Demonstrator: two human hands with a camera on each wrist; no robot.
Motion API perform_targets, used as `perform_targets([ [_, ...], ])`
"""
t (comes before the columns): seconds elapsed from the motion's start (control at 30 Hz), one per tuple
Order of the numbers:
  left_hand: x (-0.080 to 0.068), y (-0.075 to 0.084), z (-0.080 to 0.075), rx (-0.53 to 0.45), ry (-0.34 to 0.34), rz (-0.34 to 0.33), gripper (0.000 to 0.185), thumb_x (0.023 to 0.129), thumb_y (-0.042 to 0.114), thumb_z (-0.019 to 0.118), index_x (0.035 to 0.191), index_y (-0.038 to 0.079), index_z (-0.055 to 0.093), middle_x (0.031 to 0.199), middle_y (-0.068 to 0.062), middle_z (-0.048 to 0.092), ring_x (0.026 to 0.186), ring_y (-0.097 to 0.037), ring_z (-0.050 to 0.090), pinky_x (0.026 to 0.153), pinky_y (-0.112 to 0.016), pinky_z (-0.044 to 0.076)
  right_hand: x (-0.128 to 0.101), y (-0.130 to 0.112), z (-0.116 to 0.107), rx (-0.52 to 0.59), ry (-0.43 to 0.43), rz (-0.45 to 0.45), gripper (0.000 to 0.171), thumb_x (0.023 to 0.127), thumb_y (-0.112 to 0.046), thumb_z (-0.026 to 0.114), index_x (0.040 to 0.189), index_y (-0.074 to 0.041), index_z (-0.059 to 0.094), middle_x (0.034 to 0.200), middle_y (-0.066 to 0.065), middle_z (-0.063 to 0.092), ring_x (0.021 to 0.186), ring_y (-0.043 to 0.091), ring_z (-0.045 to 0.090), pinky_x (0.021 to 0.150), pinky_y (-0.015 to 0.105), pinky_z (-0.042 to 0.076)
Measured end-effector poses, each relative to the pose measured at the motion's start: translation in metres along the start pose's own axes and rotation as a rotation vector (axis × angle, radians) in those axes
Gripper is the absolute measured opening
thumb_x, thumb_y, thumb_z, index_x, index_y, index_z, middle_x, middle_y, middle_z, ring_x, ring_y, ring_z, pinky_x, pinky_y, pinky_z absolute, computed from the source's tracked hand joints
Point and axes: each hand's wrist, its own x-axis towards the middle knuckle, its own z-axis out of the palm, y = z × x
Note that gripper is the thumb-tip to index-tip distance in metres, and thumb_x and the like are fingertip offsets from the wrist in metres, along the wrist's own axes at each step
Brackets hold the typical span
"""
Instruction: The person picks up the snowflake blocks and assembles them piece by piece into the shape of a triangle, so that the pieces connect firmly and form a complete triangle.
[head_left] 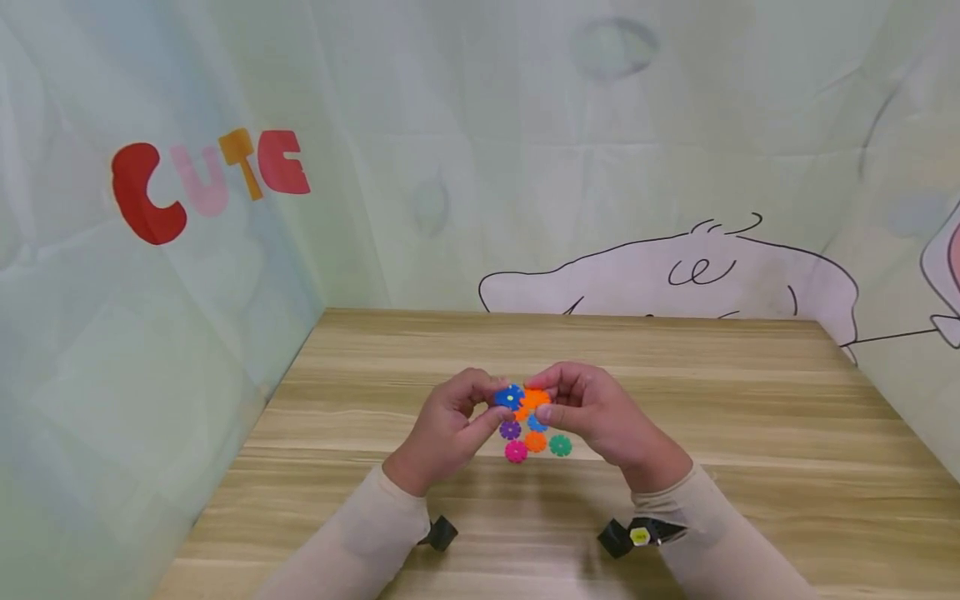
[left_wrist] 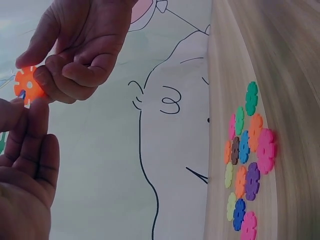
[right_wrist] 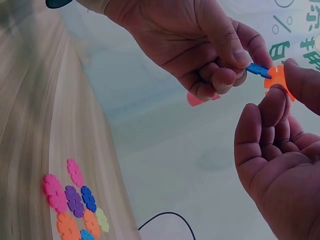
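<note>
Backdrop (head_left: 420, 125): hangs pale green and creased across the back and along the left; carries faint ovals.
Table (head_left: 360, 358): runs back to the backdrop; shows streaked light-brown wood grain.
Printed figure (head_left: 622, 279): sits low on the backdrop, just above the far edge of the table; white, drawn in black outline.
Lettering (head_left: 153, 221): spells CUTE on the left side in red, pale pink, orange-yellow and deeper pink.
Sleeves (head_left: 352, 533): cover both forearms down to the wrists; cream-coloured.
Right hand (head_left: 596, 412): pinches the orange disc (head_left: 536, 400) between thumb and fingers, narrowed tight on the thin piece.
Left hand (head_left: 453, 425): faces the right hand; pinches the blue disc (head_left: 513, 404) just as narrowly between thumb and fingers.
Wrist blocks (head_left: 442, 533): jut inward, one at each wrist; black.
Loose discs (left_wrist: 252, 181): lie in a close cluster on the table below both hands; notched around the rim, in pink, orange, purple, green, blue, brown and yellow-green.
Orange disc: held in the air, clear of the table; partly covered by fingers.
Blue disc: held in the air beside the orange disc, touching its rim at an angle in the right wrist view; cannot tell how deeply slotted in.
</note>
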Motion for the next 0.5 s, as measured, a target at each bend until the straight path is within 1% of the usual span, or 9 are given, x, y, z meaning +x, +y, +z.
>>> perform_targets([
  [0.13,0.001,0.002,0.001,0.005,0.012,-0.007,0.024,0.087,-0.008,0.064,0.104,0.007,0.057,0.096,-0.008,0.063,0.083,-0.018,0.063,0.078,-0.031,0.057,0.0,0.0,0.001,0.002,0.004,-0.005,0.026,0.091,-0.006,0.066,0.113,0.004,0.06,0.102,0.031,0.059,0.08,0.02,0.061,0.073,0.027,0.056],
  [0.33,0.005,0.021,0.003,0.034,0.005,0.06,0.024,0.083,-0.017,0.063,0.099,-0.002,0.055,0.09,-0.017,0.062,0.076,-0.022,0.06,0.071,-0.03,0.057,0.001,0.0,0.003,0.011,0.026,-0.005,0.026,0.09,-0.003,0.066,0.113,0.007,0.059,0.101,0.03,0.059,0.079,0.019,0.062,0.072,0.026,0.056],
  [0.37,0.005,0.02,0.003,0.038,0.004,0.065,0.025,0.083,-0.017,0.063,0.1,-0.001,0.055,0.089,-0.017,0.063,0.075,-0.022,0.06,0.07,-0.029,0.057,0.001,0.0,0.003,0.015,0.024,-0.006,0.026,0.09,-0.003,0.066,0.113,0.007,0.059,0.102,0.032,0.059,0.079,0.019,0.062,0.072,0.026,0.056],
  [0.5,0.002,0.008,0.002,0.068,0.006,0.039,0.029,0.085,-0.008,0.067,0.109,0.006,0.057,0.092,-0.008,0.064,0.079,-0.018,0.06,0.072,-0.03,0.057,0.001,0.0,0.001,0.012,0.018,0.002,0.025,0.091,-0.004,0.065,0.114,0.006,0.06,0.104,0.034,0.057,0.08,0.019,0.062,0.073,0.026,0.056],
])
